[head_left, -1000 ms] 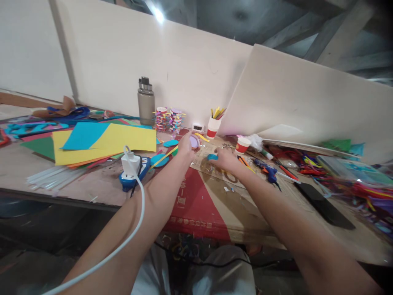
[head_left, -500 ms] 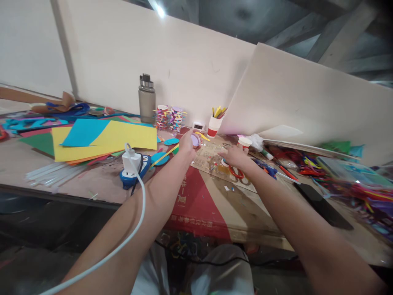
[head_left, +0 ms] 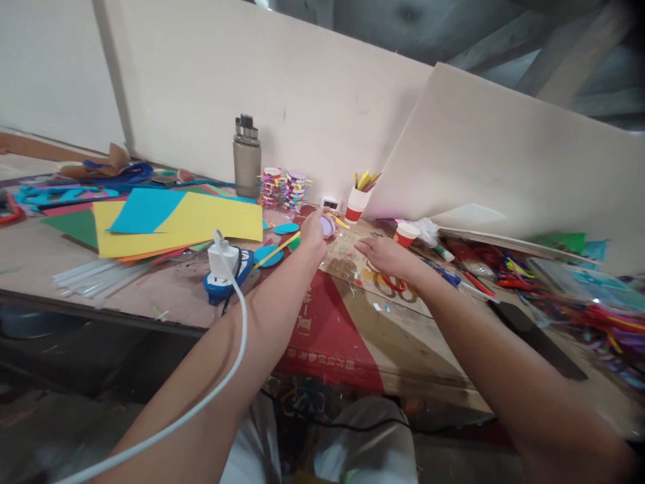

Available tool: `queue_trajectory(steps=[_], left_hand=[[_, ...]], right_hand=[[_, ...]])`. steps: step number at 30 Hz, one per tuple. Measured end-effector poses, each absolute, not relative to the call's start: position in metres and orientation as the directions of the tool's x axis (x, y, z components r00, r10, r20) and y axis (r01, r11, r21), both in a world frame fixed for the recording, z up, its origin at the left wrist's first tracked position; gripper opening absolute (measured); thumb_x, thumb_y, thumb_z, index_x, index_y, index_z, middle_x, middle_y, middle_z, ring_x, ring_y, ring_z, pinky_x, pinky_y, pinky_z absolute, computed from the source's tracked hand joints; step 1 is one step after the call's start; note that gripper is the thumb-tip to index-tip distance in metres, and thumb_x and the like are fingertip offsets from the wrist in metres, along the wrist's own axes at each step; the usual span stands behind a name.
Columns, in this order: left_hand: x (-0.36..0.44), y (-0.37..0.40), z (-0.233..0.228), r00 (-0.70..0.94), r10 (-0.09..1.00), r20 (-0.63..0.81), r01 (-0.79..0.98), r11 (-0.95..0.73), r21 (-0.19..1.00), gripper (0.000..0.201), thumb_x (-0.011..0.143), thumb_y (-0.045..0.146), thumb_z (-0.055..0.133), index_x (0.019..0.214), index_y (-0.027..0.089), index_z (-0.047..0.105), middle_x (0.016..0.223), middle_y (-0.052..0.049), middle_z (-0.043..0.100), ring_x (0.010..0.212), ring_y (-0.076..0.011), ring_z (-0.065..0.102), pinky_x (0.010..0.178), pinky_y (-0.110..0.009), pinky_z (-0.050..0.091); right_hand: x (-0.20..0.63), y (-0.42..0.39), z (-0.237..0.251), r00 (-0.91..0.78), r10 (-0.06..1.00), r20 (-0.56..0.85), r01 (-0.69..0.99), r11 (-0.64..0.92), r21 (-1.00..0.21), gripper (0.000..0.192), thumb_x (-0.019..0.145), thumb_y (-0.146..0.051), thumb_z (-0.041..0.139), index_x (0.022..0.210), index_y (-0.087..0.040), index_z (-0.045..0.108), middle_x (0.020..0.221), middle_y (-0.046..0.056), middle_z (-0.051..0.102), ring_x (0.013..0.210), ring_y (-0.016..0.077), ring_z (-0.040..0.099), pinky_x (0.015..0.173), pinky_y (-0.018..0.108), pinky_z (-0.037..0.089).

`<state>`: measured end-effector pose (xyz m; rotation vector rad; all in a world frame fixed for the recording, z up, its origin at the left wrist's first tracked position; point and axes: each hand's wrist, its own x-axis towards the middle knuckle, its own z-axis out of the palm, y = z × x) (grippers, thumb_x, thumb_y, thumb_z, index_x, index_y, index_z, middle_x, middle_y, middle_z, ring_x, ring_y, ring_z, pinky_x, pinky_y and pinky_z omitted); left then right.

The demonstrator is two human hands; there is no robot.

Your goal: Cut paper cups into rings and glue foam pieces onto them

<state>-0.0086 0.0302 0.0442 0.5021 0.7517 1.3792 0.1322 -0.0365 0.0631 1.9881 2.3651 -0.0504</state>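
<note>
Far left of the bench is my stack of colored paper sheets [head_left: 181, 218], yellow and blue on top, with a bundle of clear glue sticks [head_left: 88, 279] lying nearer to me. Just right of those, a white charger [head_left: 222, 259] sits plugged into a blue power strip [head_left: 229, 279], and its cable runs down across my left arm. A grey water bottle [head_left: 246, 158] stands at the far wall.

My left hand [head_left: 313, 236] is pinched shut on a small purple paper disc [head_left: 328, 226], held up just above the cardboard [head_left: 342, 323]. It looks like thin paper, so practically weightless and floppy, and easy to crease. I'd say gripping it by the edge with fingertips and thumb is the way to go, not squeezing the middle.

My right hand [head_left: 385, 255] is just right of it, fingers loosely spread and empty as far as I can tell, hovering over red rings [head_left: 393, 282] on the cardboard. Past that there's a red-and-white paper cup [head_left: 406, 235], then a black phone [head_left: 534, 336] well off to the right.
</note>
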Motion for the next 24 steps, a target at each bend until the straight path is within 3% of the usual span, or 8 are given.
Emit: queue_trajectory(steps=[4, 7, 9, 13, 15, 18, 21, 24], left_hand=[[-0.009, 0.030, 0.043, 0.014, 0.984, -0.177, -0.676, 0.140, 0.723, 0.009, 0.079, 0.024, 0.060, 0.086, 0.019, 0.062, 0.061, 0.002, 0.059, 0.045, -0.0089, 0.054, 0.044, -0.019, 0.035], [-0.011, 0.029, 0.044, 0.024, 0.984, -0.175, -0.674, 0.145, 0.724, 0.009, 0.080, 0.025, 0.059, 0.087, 0.020, 0.061, 0.060, 0.001, 0.059, 0.045, -0.0096, 0.055, 0.042, -0.019, 0.035], [-0.011, 0.029, 0.045, 0.013, 0.984, -0.175, -0.679, 0.137, 0.721, 0.008, 0.080, 0.023, 0.058, 0.086, 0.019, 0.061, 0.059, 0.001, 0.059, 0.045, -0.0101, 0.055, 0.042, -0.019, 0.034], [-0.009, 0.031, 0.045, 0.000, 0.986, -0.167, -0.678, 0.123, 0.724, 0.006, 0.079, 0.021, 0.057, 0.083, 0.019, 0.061, 0.058, 0.002, 0.057, 0.045, -0.0105, 0.054, 0.044, -0.021, 0.034], [-0.009, 0.032, 0.045, 0.002, 0.987, -0.159, -0.683, 0.117, 0.721, 0.005, 0.079, 0.021, 0.058, 0.082, 0.019, 0.061, 0.056, 0.002, 0.056, 0.044, -0.0109, 0.053, 0.045, -0.022, 0.035], [-0.009, 0.033, 0.045, 0.008, 0.988, -0.151, -0.687, 0.115, 0.717, 0.004, 0.080, 0.021, 0.057, 0.080, 0.019, 0.060, 0.056, 0.002, 0.056, 0.045, -0.0112, 0.054, 0.046, -0.022, 0.035], [-0.011, 0.032, 0.046, 0.015, 0.989, -0.148, -0.682, 0.118, 0.722, 0.005, 0.081, 0.022, 0.057, 0.079, 0.019, 0.060, 0.062, 0.000, 0.060, 0.048, -0.0117, 0.057, 0.047, -0.022, 0.036], [-0.012, 0.032, 0.046, 0.013, 0.987, -0.158, -0.681, 0.124, 0.722, 0.004, 0.080, 0.024, 0.059, 0.081, 0.020, 0.061, 0.063, 0.000, 0.061, 0.049, -0.0116, 0.058, 0.048, -0.022, 0.036]], right_hand=[[0.130, -0.049, 0.043, -0.271, 0.956, -0.112, 0.948, 0.285, 0.143, 0.039, 0.102, -0.036, 0.032, 0.123, -0.020, 0.062, 0.130, 0.014, 0.064, 0.124, 0.0269, 0.056, 0.114, 0.051, 0.021], [0.119, -0.073, 0.033, -0.361, 0.925, -0.114, 0.909, 0.377, 0.175, 0.042, 0.100, -0.043, 0.039, 0.123, -0.015, 0.061, 0.135, 0.018, 0.058, 0.129, 0.0307, 0.051, 0.115, 0.054, 0.018], [0.117, -0.095, 0.037, -0.385, 0.918, -0.098, 0.917, 0.393, 0.073, 0.046, 0.100, -0.045, 0.037, 0.121, -0.013, 0.063, 0.128, 0.019, 0.063, 0.125, 0.0299, 0.055, 0.115, 0.050, 0.024], [0.137, -0.135, 0.049, -0.344, 0.939, -0.013, 0.895, 0.324, -0.307, 0.050, 0.101, -0.046, 0.027, 0.128, -0.021, 0.062, 0.134, 0.011, 0.063, 0.123, 0.0239, 0.058, 0.104, 0.037, 0.043], [0.151, -0.149, 0.042, -0.218, 0.970, 0.105, 0.925, 0.239, -0.296, 0.055, 0.100, -0.048, 0.030, 0.141, -0.018, 0.051, 0.146, 0.012, 0.051, 0.135, 0.0260, 0.048, 0.111, 0.042, 0.039], [0.155, -0.167, 0.020, -0.154, 0.986, 0.063, 0.958, 0.164, -0.234, 0.064, 0.096, -0.050, 0.038, 0.150, -0.014, 0.038, 0.156, 0.015, 0.035, 0.145, 0.0286, 0.033, 0.116, 0.049, 0.032], [0.140, -0.181, 0.003, -0.258, 0.966, 0.035, 0.934, 0.258, -0.245, 0.071, 0.094, -0.054, 0.044, 0.151, -0.013, 0.037, 0.158, 0.016, 0.030, 0.147, 0.0301, 0.026, 0.118, 0.052, 0.029], [0.128, -0.179, 0.001, -0.357, 0.931, 0.069, 0.873, 0.359, -0.329, 0.064, 0.097, -0.050, 0.040, 0.153, -0.020, 0.033, 0.157, 0.012, 0.033, 0.146, 0.0247, 0.030, 0.118, 0.047, 0.031]])
